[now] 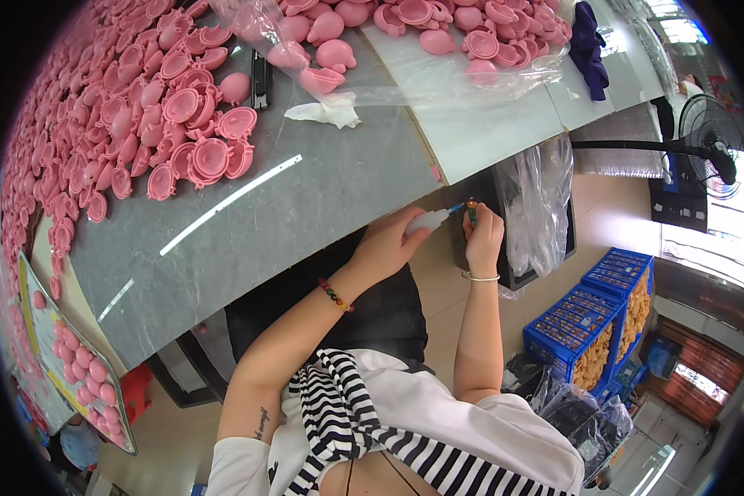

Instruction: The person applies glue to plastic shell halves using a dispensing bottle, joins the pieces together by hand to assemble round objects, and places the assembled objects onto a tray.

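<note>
My left hand (388, 246) is closed around a small white squeeze bottle (427, 221) with a thin blue needle tip. My right hand (484, 235) pinches a small dark-green piece with an orange-brown top (471, 208); its kind is too small to make out. The bottle's tip points at this piece and nearly meets it, though whether they touch I cannot tell. Both hands are just off the front edge of the grey table (322, 198), beside a dark bin (572, 236) lined with clear plastic (533, 207).
Pink round molded shells (211, 157) heap across the table's left and back. A black tool (260, 81) and white tissue (326, 111) lie nearby, a dark purple cloth (587, 50) farther right. Pink balls fill a tray (128, 438) at left. Blue crates (554, 351) and a fan (707, 140) stand right.
</note>
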Action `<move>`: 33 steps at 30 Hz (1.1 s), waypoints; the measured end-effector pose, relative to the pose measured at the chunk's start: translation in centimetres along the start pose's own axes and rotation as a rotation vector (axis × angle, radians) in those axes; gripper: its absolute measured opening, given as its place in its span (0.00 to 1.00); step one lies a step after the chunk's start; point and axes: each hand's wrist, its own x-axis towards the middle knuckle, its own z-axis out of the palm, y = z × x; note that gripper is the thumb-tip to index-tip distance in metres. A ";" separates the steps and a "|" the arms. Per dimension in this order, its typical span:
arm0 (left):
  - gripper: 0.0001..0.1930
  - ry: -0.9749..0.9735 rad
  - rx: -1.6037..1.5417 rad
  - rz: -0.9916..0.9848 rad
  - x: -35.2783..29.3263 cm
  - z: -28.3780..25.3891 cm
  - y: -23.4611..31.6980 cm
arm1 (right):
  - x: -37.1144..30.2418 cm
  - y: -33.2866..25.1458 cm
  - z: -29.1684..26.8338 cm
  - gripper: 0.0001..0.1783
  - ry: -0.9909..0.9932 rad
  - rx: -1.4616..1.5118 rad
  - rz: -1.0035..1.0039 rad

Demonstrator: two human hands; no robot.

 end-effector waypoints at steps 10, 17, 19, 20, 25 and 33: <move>0.15 0.002 -0.008 -0.044 0.0 -0.1 0.2 | 0.3 -0.7 -0.7 0.20 0.190 -0.082 -0.100; 0.13 -0.051 0.120 -0.095 -0.1 0.2 -0.1 | 0.6 -8.4 -4.3 0.09 0.278 -0.037 -0.510; 0.13 -0.029 0.136 -0.086 -0.2 0.3 -0.3 | 0.8 -11.9 -3.7 0.09 0.169 -0.407 -0.758; 0.13 -0.019 0.153 -0.066 -0.3 0.4 -0.4 | 1.2 -12.9 -3.3 0.09 0.164 -0.406 -0.762; 0.12 -0.048 0.161 -0.086 0.0 0.2 -0.3 | 3.0 -16.8 -0.4 0.16 -0.091 -0.727 -1.025; 0.14 0.061 0.066 0.001 -0.1 0.3 -1.0 | 2.4 -15.7 1.0 0.18 0.108 -0.540 -0.962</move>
